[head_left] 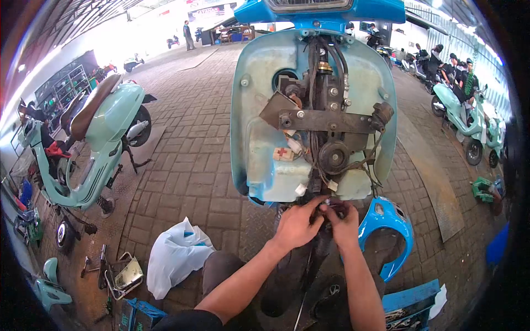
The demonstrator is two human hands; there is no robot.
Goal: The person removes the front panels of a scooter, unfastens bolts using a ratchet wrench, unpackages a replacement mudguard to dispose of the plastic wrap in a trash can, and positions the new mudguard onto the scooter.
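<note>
Both hands meet at the lower middle of a scooter's opened front, just below its pale green shield (268, 174). My left hand (296, 225) has its fingers curled and pressed together at the dark frame, around something too small to make out. Close beside it, my right hand (343, 220) is closed, with thumb and fingers near the same spot. Above them are a white connector (333, 186), another white connector (301, 190), a round black horn (333, 156) and a metal bracket (331, 120) with bolts and wiring.
A blue panel (406, 220) lies right of my right hand. At left are a white plastic bag (175, 256) and a green scooter (105, 129). A blue toolbox (411, 298) stands at lower right. People (458, 71) and more scooters (464, 116) are at back right.
</note>
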